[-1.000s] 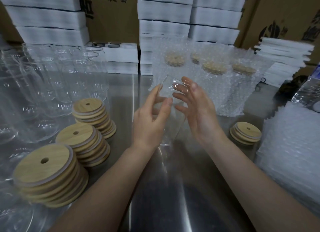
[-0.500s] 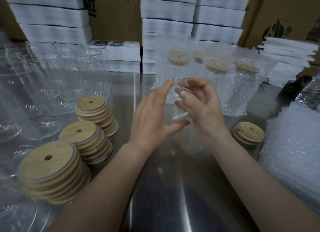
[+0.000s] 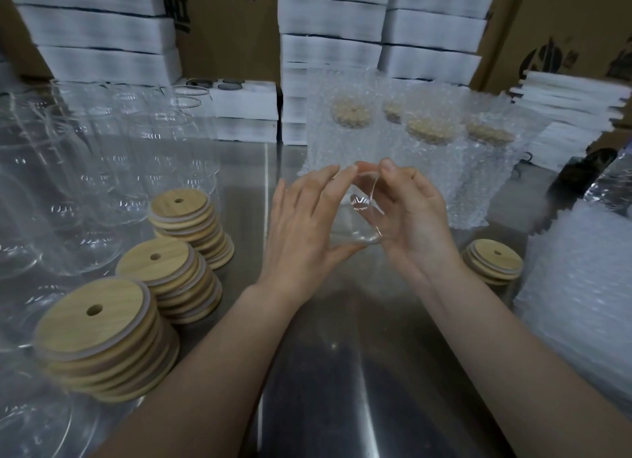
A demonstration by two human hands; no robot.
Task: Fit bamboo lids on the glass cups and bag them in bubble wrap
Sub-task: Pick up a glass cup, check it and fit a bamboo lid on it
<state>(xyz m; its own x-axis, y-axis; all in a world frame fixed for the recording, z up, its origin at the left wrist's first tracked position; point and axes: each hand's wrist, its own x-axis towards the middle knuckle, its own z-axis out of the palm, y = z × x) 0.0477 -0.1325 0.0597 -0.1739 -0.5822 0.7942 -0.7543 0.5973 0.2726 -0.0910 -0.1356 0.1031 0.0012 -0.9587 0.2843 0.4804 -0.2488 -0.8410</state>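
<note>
Dim, cool, even light falls from overhead; the steel surface [image 3: 342, 372] carries a broad pale sheen down its near middle, a small bright speck, and a dark patch toward the near edge; the glass cup [image 3: 362, 218] at centre shows as little more than white glints on its base; the row of cups [image 3: 85, 170] at left smears together; the wide lens bows the foam stacks [image 3: 102, 30] at the far edges; the bubble-wrap pile [image 3: 581, 286] at near right is blurred.

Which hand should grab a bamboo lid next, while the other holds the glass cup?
Probably the left hand. Its fingers lie fairly straight against the glass cup, while the right hand curls round the rim, and three lid stacks stand on the left side.
</note>
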